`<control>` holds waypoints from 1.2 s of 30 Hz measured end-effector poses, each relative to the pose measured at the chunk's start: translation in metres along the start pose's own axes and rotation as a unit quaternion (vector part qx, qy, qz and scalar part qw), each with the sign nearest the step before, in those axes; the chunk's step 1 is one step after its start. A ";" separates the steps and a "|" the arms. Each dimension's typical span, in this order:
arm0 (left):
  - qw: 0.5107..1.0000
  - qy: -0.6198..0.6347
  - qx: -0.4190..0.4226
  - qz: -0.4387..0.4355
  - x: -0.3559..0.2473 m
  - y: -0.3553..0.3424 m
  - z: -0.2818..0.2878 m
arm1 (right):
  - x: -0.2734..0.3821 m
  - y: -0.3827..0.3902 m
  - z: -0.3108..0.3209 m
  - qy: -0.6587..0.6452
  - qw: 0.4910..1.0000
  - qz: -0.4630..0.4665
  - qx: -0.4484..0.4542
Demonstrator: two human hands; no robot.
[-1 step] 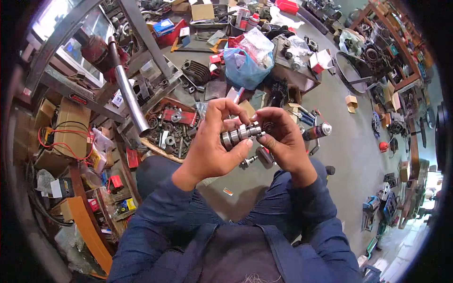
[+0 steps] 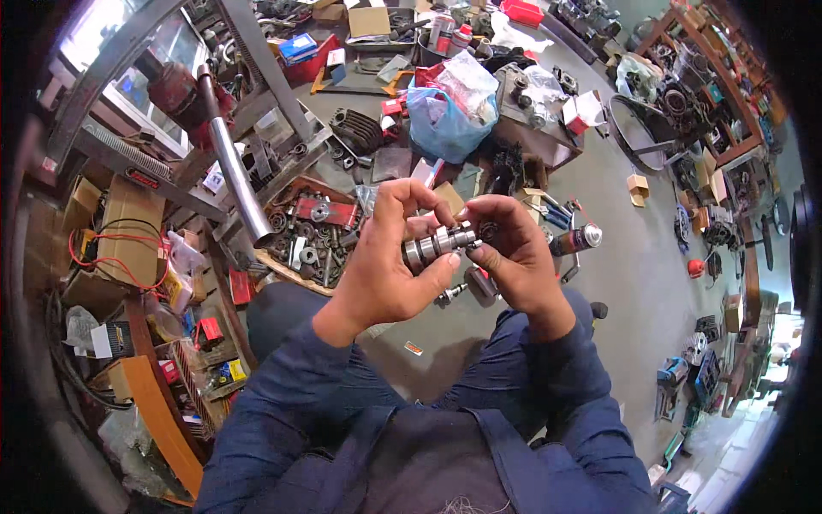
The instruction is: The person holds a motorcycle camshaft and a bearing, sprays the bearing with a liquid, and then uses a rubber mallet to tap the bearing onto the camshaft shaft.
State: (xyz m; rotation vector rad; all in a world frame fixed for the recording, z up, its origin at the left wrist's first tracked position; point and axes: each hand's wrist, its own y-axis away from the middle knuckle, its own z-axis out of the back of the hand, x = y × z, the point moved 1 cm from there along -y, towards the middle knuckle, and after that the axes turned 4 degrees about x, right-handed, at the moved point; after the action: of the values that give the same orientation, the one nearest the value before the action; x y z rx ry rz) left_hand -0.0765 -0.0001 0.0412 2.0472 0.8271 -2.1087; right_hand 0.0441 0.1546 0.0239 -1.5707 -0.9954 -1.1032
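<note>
My left hand (image 2: 394, 265) is closed round a shiny metal camshaft (image 2: 424, 251), held horizontally with its lobes showing between my fingers. My right hand (image 2: 514, 257) grips at the shaft's right end, thumb and fingers curled there; any small part in those fingertips is too small to make out. Below my hands another small shiny shaft (image 2: 449, 294) lies beside loose metal parts. Just right of them is a dark cylindrical container (image 2: 572, 242) with a silver top.
A wooden tray of metal parts (image 2: 287, 265) sits left of my hands, below a press frame (image 2: 282, 77) with a long steel bar (image 2: 240, 180). A blue bag (image 2: 449, 128) is ahead. Cardboard boxes (image 2: 128, 240) crowd the left, shelving (image 2: 736, 128) the right.
</note>
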 end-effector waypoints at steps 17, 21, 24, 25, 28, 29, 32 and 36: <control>0.992 -0.061 -0.046 -0.098 0.002 0.000 0.003 | 0.003 -0.002 -0.017 0.038 0.999 0.006 -0.029; 0.990 -0.083 -0.042 -0.106 0.002 0.000 0.005 | -0.002 -0.003 -0.015 0.045 0.999 0.026 -0.017; 0.986 -0.100 -0.040 -0.126 0.001 -0.002 0.006 | -0.001 -0.003 -0.014 0.066 0.997 0.030 -0.012; 0.986 -0.101 -0.041 -0.126 0.001 -0.002 0.006 | -0.001 -0.004 -0.014 0.066 0.997 0.030 -0.012; 0.988 -0.090 -0.038 -0.120 0.001 -0.001 0.007 | -0.002 -0.005 -0.014 0.088 0.995 0.044 -0.004; 0.990 -0.086 -0.026 -0.106 0.002 0.001 0.009 | -0.004 -0.005 -0.014 0.087 0.995 0.046 -0.003; 0.992 -0.076 -0.011 -0.099 0.003 0.000 0.008 | -0.005 -0.002 -0.011 0.091 0.995 0.047 -0.004; 0.992 -0.074 -0.007 -0.103 0.001 0.002 0.010 | -0.004 -0.003 -0.013 0.106 0.993 0.045 0.003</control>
State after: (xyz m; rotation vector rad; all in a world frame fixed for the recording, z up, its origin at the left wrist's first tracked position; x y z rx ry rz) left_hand -0.0848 -0.0055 0.0391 1.8417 1.0685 -2.3172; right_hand 0.0372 0.1422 0.0227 -1.4454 -0.7784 -1.1765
